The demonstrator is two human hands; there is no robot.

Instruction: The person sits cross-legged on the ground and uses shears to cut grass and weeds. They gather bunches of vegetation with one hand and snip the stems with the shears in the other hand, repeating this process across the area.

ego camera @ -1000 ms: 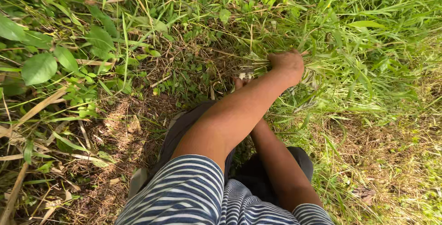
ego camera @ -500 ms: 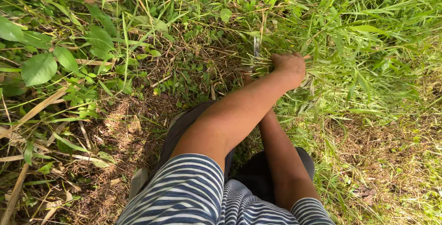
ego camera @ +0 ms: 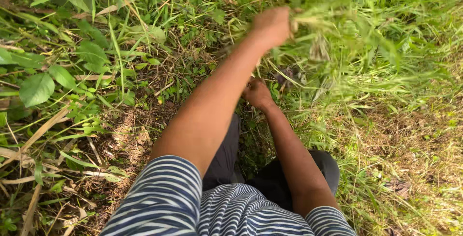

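Observation:
My left hand [ego camera: 272, 26] is raised at the upper middle and clenched on a bunch of long green grass [ego camera: 337, 28], which trails off to the right in a motion blur. My right hand [ego camera: 258, 93] is lower, close to the ground among the grass stems, with its fingers curled shut. A dark shape just to its right looks like the blade of a cutting tool [ego camera: 289, 76]; the handle is hidden in the fist. Both arms are bare below striped sleeves [ego camera: 164, 197].
Broad-leaved weeds [ego camera: 36, 87] and dry straw-coloured stalks [ego camera: 43, 130] cover the left side. Cut, dry grass litter [ego camera: 410, 154] lies at the right. My dark-trousered knees [ego camera: 318, 163] are bent under my arms. Tall green grass fills the top.
My left hand has lifted up and away from the ground with the grass bunch. My right hand has come out from behind the left arm, and the view has shifted slightly.

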